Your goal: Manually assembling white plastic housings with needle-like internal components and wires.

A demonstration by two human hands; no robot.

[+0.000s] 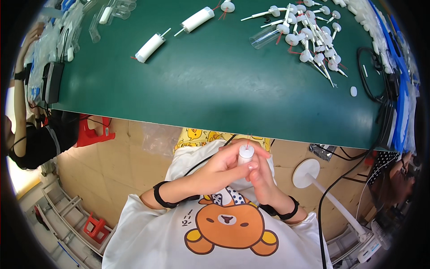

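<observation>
Wearing a white shirt point(143, 233) printed with a bear, and black bands point(160, 196) at both wrists. Just short of the tabletop's point(201, 89) near edge, holding a white cylinder point(245, 154) about upright, with thin red wires rising from its top. Clamped firmly around in the left grip, that of the left hand point(227, 164), with the thumb laid across its side. Cupped from the other side by the right hand point(264, 177) (cannot tell whether closed on it too, or only resting alongside).

Beyond the near edge, can see a white oval piece point(354, 91) toward the right edge, a looped black cable point(359, 67) beside that edge, and a black box point(53, 83) by the near left corner. Farther in, left of the middle, can make out two white-filled tubes point(151, 48) lying aslant, with rods pointing toward each other's side. Toward the far right, can see a heap of white discs on rods point(306, 55), tangled with more red wires, and a clear tube point(263, 39) at its left. Farthest, can spot a loose white disc point(227, 6).
</observation>
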